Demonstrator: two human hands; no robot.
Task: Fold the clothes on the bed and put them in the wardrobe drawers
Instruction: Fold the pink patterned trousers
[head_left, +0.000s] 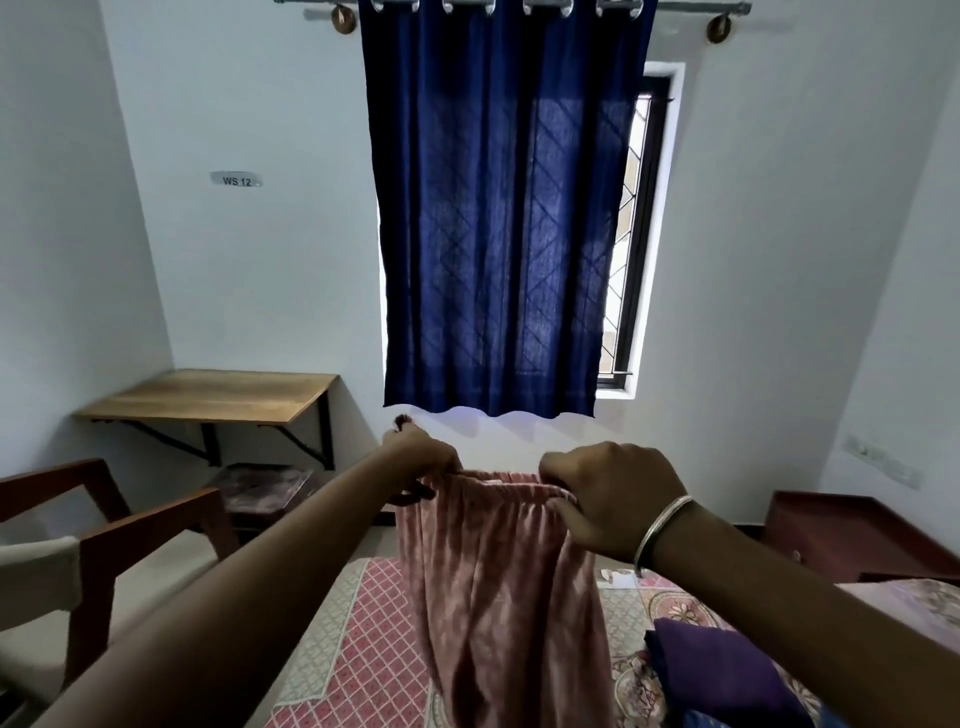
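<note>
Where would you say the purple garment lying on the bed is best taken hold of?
Probably the purple garment is best gripped at its upper rounded fold, reaching from above on the right side; it lies bunched on the bed, and that raised edge is what shows clear.

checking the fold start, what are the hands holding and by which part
Both hold the pink garment by its gathered top edge: the left hand grips the left end, the right hand the right end.

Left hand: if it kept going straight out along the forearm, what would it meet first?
Probably the white wall below the blue curtain. The left hand, gripping the pink garment at its waistband, points up and away over the bed; nothing nearer shows, though depth is unclear.
</note>
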